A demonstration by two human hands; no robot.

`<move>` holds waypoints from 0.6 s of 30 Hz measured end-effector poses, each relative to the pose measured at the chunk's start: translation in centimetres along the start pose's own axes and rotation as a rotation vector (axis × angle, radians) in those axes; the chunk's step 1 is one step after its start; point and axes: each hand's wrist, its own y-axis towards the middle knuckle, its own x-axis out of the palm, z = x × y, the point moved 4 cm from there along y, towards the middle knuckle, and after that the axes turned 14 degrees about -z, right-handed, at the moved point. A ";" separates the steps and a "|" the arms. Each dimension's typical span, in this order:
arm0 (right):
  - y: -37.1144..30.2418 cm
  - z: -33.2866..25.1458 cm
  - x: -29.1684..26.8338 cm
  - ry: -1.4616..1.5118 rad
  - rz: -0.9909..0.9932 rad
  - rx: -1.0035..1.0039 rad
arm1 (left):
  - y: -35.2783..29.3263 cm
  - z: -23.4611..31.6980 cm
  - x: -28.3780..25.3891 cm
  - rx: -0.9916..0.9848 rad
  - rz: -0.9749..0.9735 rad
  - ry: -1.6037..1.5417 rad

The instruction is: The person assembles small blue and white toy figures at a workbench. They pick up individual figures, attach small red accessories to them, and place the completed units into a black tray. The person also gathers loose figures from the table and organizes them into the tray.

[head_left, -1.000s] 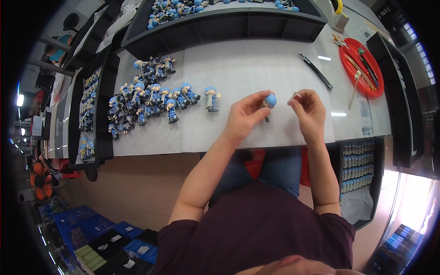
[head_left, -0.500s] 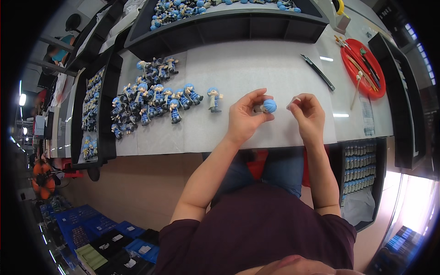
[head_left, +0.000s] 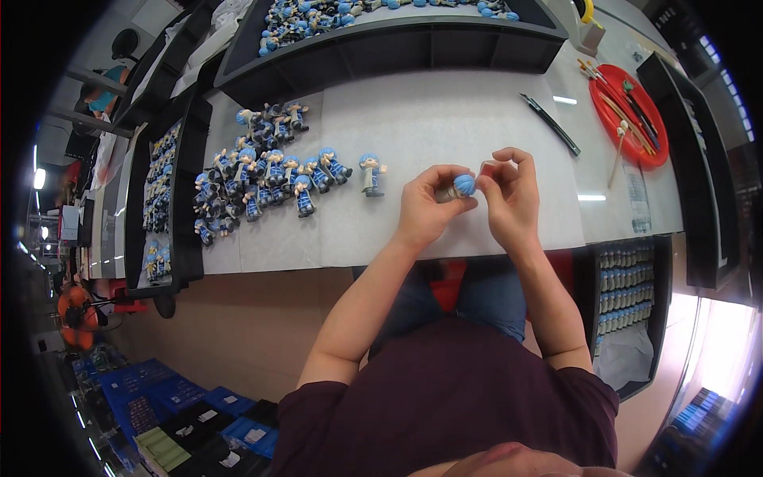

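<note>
Bright work surface, dark fisheye rim.
Illumination is even across the white work surface [head_left: 413,111], with soft, faint shadows. Two glare strips [head_left: 565,100] mark the tabletop [head_left: 594,159] at right. A lamp [head_left: 39,179] shines at far left; the bright zone [head_left: 719,334] at lower right is overexposed. Straight edges bow toward the black border [head_left: 16,79]. The orange fan [head_left: 77,318] is blurred; fine detail on the held figurine [head_left: 464,185] does not resolve.
</note>
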 end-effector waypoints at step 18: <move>1.1 -0.3 0.2 -0.260 0.040 -0.110 | 0.0 -0.1 -0.2 0.032 0.021 -0.032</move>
